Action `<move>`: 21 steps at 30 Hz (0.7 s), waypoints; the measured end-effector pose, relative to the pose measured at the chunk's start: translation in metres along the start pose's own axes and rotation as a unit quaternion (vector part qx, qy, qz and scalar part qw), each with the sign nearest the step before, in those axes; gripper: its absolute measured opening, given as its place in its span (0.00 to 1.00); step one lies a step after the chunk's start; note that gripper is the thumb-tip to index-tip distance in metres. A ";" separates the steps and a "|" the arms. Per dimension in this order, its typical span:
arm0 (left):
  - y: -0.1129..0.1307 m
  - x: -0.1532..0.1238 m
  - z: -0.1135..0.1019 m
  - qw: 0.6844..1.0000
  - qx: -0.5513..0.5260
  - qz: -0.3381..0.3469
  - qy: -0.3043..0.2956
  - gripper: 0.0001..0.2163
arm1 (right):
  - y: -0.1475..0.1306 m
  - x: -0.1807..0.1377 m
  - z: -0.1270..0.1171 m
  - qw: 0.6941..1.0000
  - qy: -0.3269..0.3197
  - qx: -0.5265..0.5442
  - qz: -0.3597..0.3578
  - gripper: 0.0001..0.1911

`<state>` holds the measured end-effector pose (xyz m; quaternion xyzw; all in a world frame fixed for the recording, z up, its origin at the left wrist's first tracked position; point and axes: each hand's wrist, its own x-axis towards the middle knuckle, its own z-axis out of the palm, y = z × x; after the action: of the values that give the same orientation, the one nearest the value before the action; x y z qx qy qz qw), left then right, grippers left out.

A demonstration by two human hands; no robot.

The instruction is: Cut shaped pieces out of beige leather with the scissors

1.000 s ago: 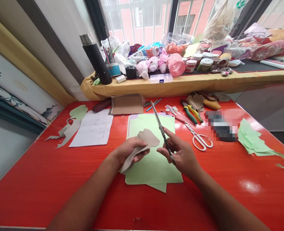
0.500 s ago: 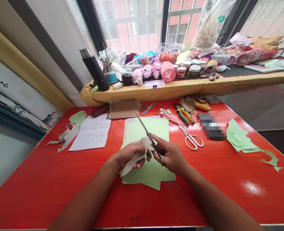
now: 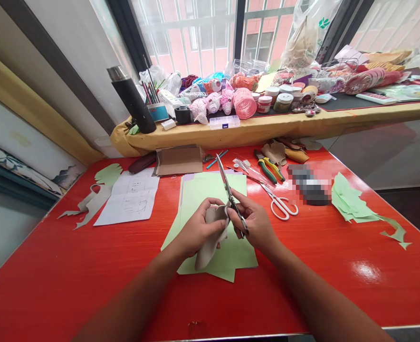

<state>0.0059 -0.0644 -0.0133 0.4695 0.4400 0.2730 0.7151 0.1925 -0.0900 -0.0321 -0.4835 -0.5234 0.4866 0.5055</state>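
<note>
My left hand (image 3: pixel 195 231) is closed around a limp grey-beige piece of sheet material (image 3: pixel 205 255), perhaps leather or felt, with its lower end hanging towards me. In my right hand (image 3: pixel 255 222) is a pair of metal scissors (image 3: pixel 225 180), with the blades pointing up and away and looking nearly together. My right thumb is at the upper edge of the grey-beige piece, close beside the scissors. Fingers hide much of that edge and part of the handles. Beneath both hands lies a stack of pale green sheets (image 3: pixel 195 192) on the red table (image 3: pixel 124 280).
White-handled scissors (image 3: pixel 283 209) and green-and-yellow pliers (image 3: pixel 268 170) lie to the right, near green paper cutouts (image 3: pixel 350 202). On the left are a printed white sheet (image 3: pixel 128 199) and grey scraps (image 3: pixel 98 199). A black flask (image 3: pixel 135 104) stands on the cluttered sill.
The grey-beige piece has turned in my left hand, and its lower end now hangs nearer the middle. The scissors have swung more upright. My right thumb has come to the piece's edge.
</note>
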 end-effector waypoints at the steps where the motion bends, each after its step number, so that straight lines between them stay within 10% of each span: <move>1: -0.001 0.003 -0.003 1.000 -0.023 -0.007 0.004 0.25 | 0.001 0.001 0.000 1.000 -0.001 0.004 0.003 0.38; 21: 0.011 0.012 -0.028 0.994 -0.072 -0.088 0.009 0.17 | 0.001 0.004 -0.015 0.982 0.061 -0.110 -0.139 0.41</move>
<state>-0.0130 -0.0378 -0.0127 0.3744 0.4650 0.2441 0.7642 0.2075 -0.0853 -0.0324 -0.4877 -0.6041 0.3206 0.5426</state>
